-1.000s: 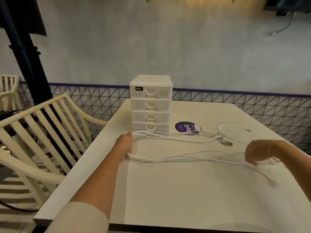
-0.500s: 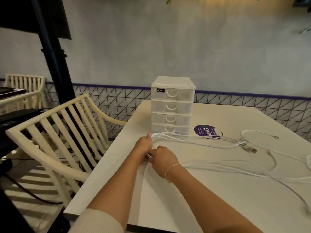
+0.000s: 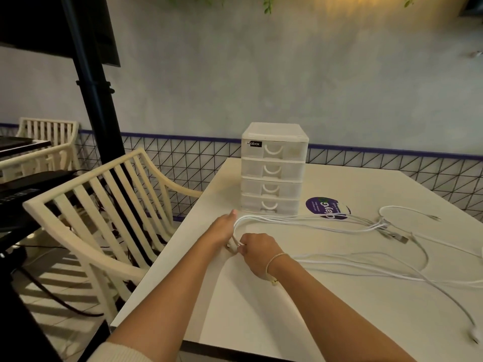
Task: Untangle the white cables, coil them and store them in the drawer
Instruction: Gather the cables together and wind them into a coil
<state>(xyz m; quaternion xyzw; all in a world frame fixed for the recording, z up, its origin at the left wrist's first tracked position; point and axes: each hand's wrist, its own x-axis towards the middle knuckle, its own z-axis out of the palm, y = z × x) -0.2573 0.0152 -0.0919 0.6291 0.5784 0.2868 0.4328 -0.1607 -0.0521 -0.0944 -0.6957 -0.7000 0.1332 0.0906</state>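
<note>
Fingers [image 3: 241, 249] of the right hand [image 3: 257, 253] curl inward and pinch the bend of the white cables [image 3: 300, 219] at the near left part of a white table [image 3: 287, 309], close beside the left hand [image 3: 222, 229], whose extended fingers lie along the outside of the same bend while its thumb side is hidden, so whether it grips the strands cannot be told. The two hands meet at the fold of the bundle, the right wrist wearing a thin beaded bracelet [image 3: 274, 258] and the left arm ending in a cream sleeve [image 3: 120, 352] at the bottom edge of the view.

From the fold, several strands run rightward across the tabletop in two groups: one passes just in front of the drawer unit [image 3: 273, 169] and over the edge of a purple round sticker [image 3: 324, 208], ending in a cluster of plugs [image 3: 392, 231] and a loose loop further right; the other trails from under the right hand toward the right edge, with one strand curving down to the near right corner.

The drawer unit, a small translucent white tower of four drawers with a black label on the top one, stands upright toward the far left of the table, all drawers closed. A cream slatted chair [image 3: 104, 205] sits just left of the table, and a black pole [image 3: 94, 84] rises behind it against a grey wall.
</note>
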